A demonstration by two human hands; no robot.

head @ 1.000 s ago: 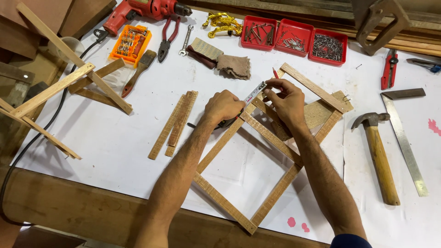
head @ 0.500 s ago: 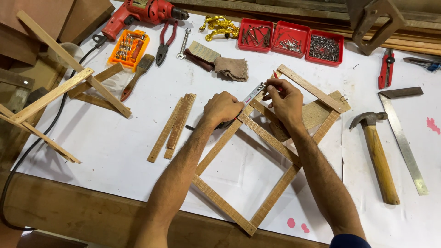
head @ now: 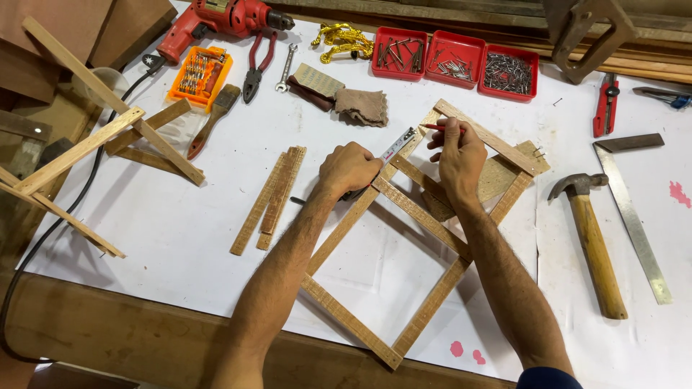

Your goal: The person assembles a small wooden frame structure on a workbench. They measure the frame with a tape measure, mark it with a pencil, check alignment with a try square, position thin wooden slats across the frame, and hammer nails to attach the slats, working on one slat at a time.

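Change: both hands sit much as half a second ago; the right hand (head: 461, 155) has edged its pencil (head: 436, 127) a little along the frame (head: 425, 216).
Left hand: left hand (head: 351, 169) clenched, pressing a ruler (head: 397, 146) down on the frame's 11 o'clock rail.
Right hand: grasping the red pencil, its tip at the ruler's far end.
Frame: square of wood slats lying cornerwise on the white-papered worktop (head: 180, 238), a cross slat running under both hands.
At 9 o'clock: loose slats (head: 270, 198), apart from the frame.
At 3 o'clock: hammer (head: 595, 238) and steel square (head: 634, 216), well clear.
At 12 o'clock: three red trays (head: 454, 61) of nails and screws, a cloth (head: 362, 106), pliers (head: 254, 68).
At 10 o'clock: red drill (head: 216, 25), orange bit case (head: 200, 74), brush (head: 213, 119).
In the way: the forearms cover part of the frame's near rails; the left hand hides the ruler's near end.
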